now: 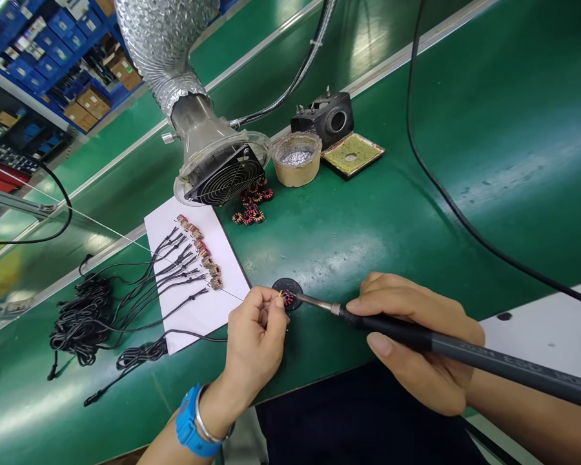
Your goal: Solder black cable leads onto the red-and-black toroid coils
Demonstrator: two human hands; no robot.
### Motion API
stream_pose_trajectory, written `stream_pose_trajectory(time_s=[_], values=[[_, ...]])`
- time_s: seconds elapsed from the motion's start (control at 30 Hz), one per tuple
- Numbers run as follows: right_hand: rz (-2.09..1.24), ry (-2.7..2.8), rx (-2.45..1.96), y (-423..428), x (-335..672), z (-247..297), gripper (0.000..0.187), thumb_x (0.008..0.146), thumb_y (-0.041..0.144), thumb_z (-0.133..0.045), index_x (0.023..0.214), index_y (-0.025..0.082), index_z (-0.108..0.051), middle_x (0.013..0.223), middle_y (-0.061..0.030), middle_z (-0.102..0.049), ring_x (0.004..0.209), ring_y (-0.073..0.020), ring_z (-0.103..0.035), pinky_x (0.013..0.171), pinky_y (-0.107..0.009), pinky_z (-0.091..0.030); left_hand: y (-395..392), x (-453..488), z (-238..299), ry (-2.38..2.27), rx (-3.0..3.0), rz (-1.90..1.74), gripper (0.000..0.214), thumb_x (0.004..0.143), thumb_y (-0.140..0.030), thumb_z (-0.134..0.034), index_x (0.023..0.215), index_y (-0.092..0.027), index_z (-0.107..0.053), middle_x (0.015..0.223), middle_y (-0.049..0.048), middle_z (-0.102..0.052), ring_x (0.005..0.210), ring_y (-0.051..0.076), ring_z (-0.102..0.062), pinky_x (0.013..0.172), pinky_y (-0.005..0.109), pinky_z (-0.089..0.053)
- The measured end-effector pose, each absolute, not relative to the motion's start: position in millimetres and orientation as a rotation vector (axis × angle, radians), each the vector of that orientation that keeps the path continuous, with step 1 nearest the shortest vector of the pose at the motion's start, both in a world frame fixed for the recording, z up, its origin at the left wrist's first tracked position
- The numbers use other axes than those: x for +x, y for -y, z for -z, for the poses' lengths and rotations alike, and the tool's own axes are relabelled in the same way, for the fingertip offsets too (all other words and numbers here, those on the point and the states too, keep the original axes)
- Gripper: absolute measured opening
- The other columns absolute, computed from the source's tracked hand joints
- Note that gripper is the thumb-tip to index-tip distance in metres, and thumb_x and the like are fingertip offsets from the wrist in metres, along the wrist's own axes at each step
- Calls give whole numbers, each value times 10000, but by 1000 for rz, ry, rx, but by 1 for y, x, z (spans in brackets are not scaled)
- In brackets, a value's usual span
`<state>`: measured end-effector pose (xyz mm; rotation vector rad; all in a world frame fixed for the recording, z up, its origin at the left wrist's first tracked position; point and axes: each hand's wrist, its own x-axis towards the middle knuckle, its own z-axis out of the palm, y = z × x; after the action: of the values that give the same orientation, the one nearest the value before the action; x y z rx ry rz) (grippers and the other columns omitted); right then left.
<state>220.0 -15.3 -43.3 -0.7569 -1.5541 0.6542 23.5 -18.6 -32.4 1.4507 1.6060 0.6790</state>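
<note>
your left hand [254, 336] pinches a small red coil [286, 298] over the black round pad [287, 292] on the green bench [368, 219], while your right hand [416, 342] is closed around the soldering iron [445, 349], its tip touching the coil.

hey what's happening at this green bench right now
A person is soldering. The right hand holds a soldering iron, its tip at a small coil that the left hand pinches over a black pad. On a white sheet lie black leads and more coils, under a fume duct.
</note>
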Motion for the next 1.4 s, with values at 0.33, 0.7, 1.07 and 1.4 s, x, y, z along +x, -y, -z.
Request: stream_pose_trajectory(time_s=[0.33,0.7,1.07,1.4], values=[[-669,1561,-747,14,220,42,305,749,115,-503,1022,186,-622,657,-14,-586,518,-145,-535,468,-304,-449,18,24,32,-1596,1444,-687,217,943,-345,-479,843,-175,-569,627,-22,-561,531,92,-454,501,190,-336],[-686,1600,-771,14,222,42,290,767,129,-504,1027,199,-610,657,-16,-604,515,-157,-542,489,-314,-465,19,24,32,-1573,1446,-686,214,947,-354,-475,857,-181,-562,636,-25,-559,525,90,-440,499,191,-330],[-705,1566,-754,15,220,44,303,757,117,-506,1030,188,-616,666,-19,-588,521,-149,-526,473,-311,-442,19,24,32,-1588,1492,-669,212,949,-350,-472,862,-180,-563,636,-26,-549,526,90,-442,501,196,-325],[-698,1521,-763,16,219,45,302,756,103,-503,1020,179,-626,635,-9,-543,523,-150,-518,482,-319,-430,18,24,33,-1606,1500,-672,212,950,-347,-464,851,-181,-551,621,-31,-528,508,87,-409,484,198,-307]])
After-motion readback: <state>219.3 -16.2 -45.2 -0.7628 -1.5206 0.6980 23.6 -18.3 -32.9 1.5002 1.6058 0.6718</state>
